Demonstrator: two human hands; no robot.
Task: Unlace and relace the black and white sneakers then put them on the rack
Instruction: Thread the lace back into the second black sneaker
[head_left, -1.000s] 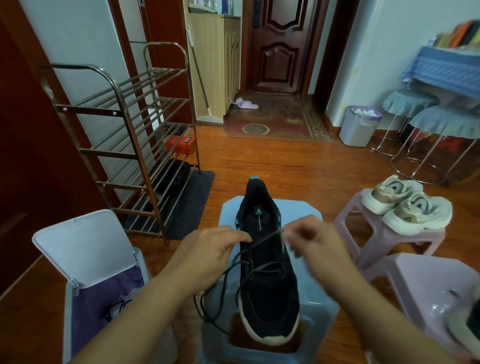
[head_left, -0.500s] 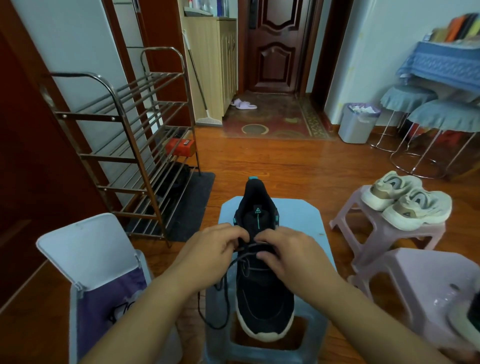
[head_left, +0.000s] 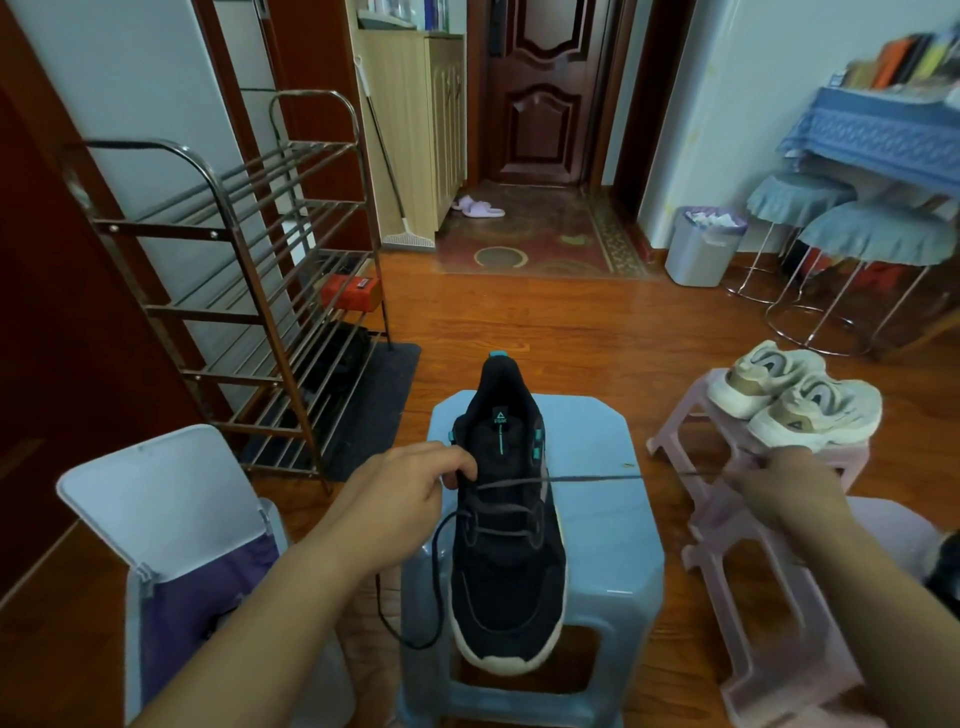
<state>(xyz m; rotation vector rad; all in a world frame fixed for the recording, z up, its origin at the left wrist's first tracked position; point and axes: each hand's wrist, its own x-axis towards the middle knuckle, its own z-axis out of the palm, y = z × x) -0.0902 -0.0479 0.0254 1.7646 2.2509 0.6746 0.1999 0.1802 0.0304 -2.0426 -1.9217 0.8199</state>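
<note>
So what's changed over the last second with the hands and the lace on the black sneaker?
The right hand has swung out to the right from beside the left hand, drawing one lace end taut across the black sneaker. The left hand stayed at the eyelets, pinching the lace. The sneaker still sits on the blue stool; the cream sneakers are untouched.

Blue stool (head_left: 597, 452) on wood floor (head_left: 545, 332), black sneaker (head_left: 506, 545) on top. Pink stool (head_left: 691, 431) just right of it w/ cream sneakers (head_left: 795, 400).
</note>
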